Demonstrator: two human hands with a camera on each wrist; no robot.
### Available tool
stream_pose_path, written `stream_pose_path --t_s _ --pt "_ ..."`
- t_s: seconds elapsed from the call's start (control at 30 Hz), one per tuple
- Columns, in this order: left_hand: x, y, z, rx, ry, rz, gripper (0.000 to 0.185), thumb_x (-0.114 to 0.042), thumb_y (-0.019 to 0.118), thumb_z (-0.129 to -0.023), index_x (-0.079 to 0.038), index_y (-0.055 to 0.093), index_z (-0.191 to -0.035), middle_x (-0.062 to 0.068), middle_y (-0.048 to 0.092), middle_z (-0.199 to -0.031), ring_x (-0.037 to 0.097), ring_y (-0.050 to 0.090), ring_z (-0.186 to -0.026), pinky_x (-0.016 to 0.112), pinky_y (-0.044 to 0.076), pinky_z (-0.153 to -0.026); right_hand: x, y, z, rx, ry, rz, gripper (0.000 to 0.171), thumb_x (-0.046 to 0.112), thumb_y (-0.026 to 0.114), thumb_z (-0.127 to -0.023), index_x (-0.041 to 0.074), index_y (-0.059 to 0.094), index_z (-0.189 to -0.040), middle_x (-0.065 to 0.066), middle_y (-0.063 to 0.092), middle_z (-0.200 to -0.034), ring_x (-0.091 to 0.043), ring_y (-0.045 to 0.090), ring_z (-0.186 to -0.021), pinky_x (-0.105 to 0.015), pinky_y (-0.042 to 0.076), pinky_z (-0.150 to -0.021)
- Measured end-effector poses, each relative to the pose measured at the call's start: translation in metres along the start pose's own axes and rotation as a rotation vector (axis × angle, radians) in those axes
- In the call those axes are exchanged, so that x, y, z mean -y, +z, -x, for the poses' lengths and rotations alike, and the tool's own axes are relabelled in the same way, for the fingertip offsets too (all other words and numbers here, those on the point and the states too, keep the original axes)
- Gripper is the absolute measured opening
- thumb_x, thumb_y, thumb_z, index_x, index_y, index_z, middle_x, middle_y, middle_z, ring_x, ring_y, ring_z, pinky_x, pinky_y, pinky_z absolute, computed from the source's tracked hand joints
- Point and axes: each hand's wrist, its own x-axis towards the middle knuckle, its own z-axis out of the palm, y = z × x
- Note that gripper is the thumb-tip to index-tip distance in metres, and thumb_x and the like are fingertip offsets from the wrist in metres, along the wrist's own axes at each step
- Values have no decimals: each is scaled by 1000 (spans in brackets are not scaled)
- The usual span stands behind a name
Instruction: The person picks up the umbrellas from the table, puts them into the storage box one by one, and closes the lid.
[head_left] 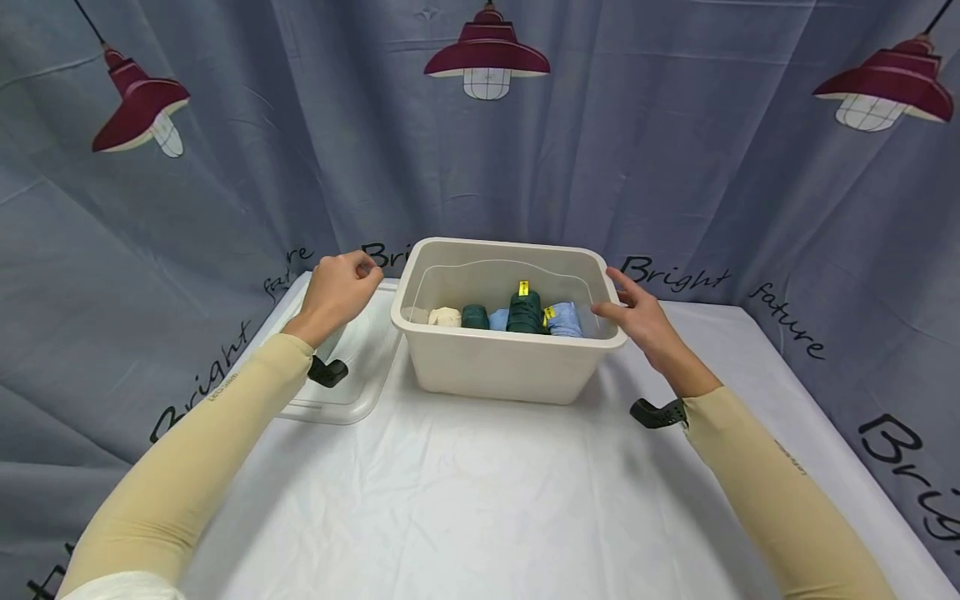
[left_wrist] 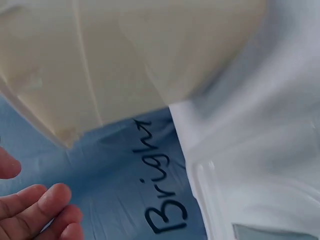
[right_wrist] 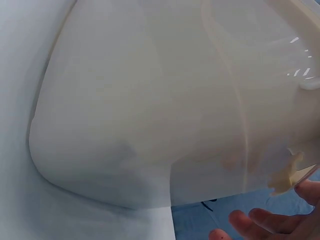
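A cream plastic bin [head_left: 510, 337] stands at the middle back of the white-covered table [head_left: 480, 500]. Inside lie several rolled cloths: a cream one [head_left: 445, 317], dark green ones [head_left: 525, 312] and a light blue one [head_left: 564, 319]. My left hand [head_left: 352, 279] hovers beside the bin's left rim with its fingers [left_wrist: 40, 205] loosely curled and holding nothing. My right hand [head_left: 618, 300] is at the bin's right rim, fingers spread and the thumb touching the rim's edge. The right wrist view shows the bin's wall [right_wrist: 150, 110] close up, with fingertips [right_wrist: 265, 220] beneath.
A clear plastic lid [head_left: 352, 392] lies flat on the table left of the bin, under my left wrist. A grey-blue curtain [head_left: 675, 167] printed with lamps and lettering hangs close behind and around the table. The table's front half is bare cloth.
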Motion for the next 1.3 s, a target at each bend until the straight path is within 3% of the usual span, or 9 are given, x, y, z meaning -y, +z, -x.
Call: stream_pose_path --t_s 0.2,0.7,1.03,1.3 --pt "19 -9 10 16 -37 -17 32 -27 50 -96 -6 70 -110 13 68 -105 32 63 -91 47 50 -78 0 0 0 -3 6 -12 87 30 64 -96 36 9 -163 -22 30 -161 -42 36 -143 -62 34 -112" --pt "61 -15 25 235 -205 -19 49 -31 51 -96 -2 55 -136 22 58 -129 41 54 -116 55 45 -93 -3 1 0 -7 8 -35 85 29 63 -97 38 9 -163 -21 30 -161 -41 36 -143 -61 35 -112" --pt "81 -7 28 344 -300 -42 64 -38 52 -98 2 43 -146 30 52 -138 46 52 -124 58 42 -102 -2 1 1 -13 6 -34 85 30 63 -96 38 10 -163 -21 31 -161 -41 37 -142 -60 35 -112" --pt "97 4 31 430 -395 -56 72 -42 52 -97 4 36 -150 33 36 -153 50 39 -136 60 36 -109 -2 1 0 -16 6 -44 85 29 64 -96 38 12 -163 -20 33 -160 -40 40 -140 -59 37 -111"
